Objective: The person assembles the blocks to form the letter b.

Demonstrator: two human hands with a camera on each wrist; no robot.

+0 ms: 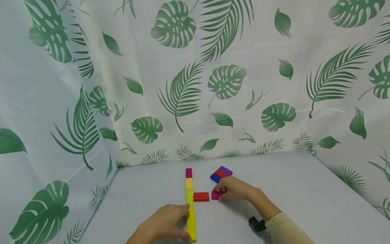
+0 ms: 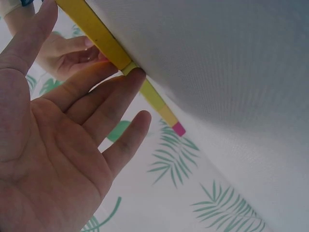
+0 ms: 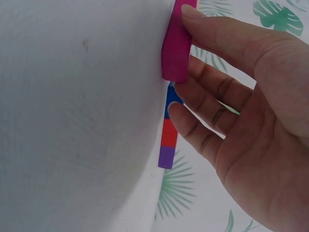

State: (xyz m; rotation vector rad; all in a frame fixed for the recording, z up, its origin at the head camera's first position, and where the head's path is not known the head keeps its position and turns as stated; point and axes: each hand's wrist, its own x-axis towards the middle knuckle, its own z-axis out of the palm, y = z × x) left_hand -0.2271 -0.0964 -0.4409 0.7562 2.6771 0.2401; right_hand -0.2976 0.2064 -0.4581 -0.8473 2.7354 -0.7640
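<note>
Two hands at work among coloured blocks on a white table (image 1: 304,203). The left hand (image 1: 166,222) lies along the left side of a row of blocks, its fingers extended and slightly apart; the thumb touches the near end of the long yellow block (image 1: 191,225) and fingertips touch near its far end. Beyond it the row continues with a lime block (image 1: 189,195), an amber block (image 1: 189,183) and a magenta end block (image 1: 189,173). A red block (image 1: 201,197) lies crosswise, to the right of the lime block. In the left wrist view the near end of the row is cut off by the upper edge.

The right hand (image 1: 236,189) pinches a magenta block (image 1: 215,195) between thumb and fingers, just right of the red block and separated from it by a narrow gap. Fingers hide its right end in the head view; whether it rests fully on the table cannot be told. Farther back lie a blue block (image 1: 215,178), partly covered by the hand, a small red block (image 1: 221,174) and a purple block (image 1: 225,170), side by side. The dark object (image 1: 256,224) beside the sleeve (image 1: 286,228) is hard to identify.
</note>
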